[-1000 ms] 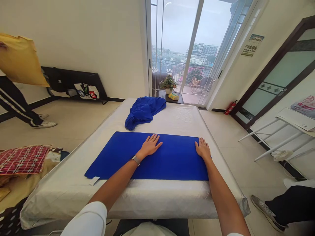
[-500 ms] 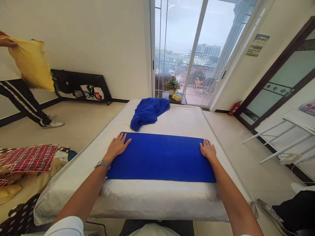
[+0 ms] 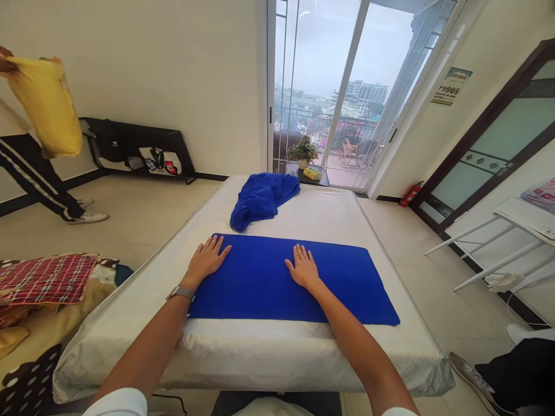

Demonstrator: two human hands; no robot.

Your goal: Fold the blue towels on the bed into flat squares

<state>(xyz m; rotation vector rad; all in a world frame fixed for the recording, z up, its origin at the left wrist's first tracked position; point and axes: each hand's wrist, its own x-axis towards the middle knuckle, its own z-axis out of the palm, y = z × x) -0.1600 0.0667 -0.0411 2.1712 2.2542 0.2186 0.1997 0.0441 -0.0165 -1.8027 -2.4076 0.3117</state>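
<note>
A blue cloth (image 3: 255, 283), folded into a smooth flat rectangle, lies across the near part of a bed-like surface in a pale plastic cover (image 3: 329, 211). My left hand (image 3: 208, 259) rests flat on the cloth's far left corner, fingers spread. Near the middle of the same cloth, my right hand (image 3: 303, 267) lies palm down with its fingers stretched out. Neither hand grips anything. Beyond the folded piece sits a crumpled heap of blue cloth (image 3: 262, 199).
At the left a person holds up a yellow cushion-like bundle (image 3: 47, 104). Red plaid fabric (image 3: 47, 280) is piled on the left. A small dark table with a potted plant (image 3: 304, 150) stands at the far end. A white-legged table (image 3: 529, 216) is at right; a shoe (image 3: 474, 381) shows below.
My right hand has moved left from the cloth's right edge to near its middle. My left hand has stayed in place. The person at the left has shifted the yellow bundle slightly leftward.
</note>
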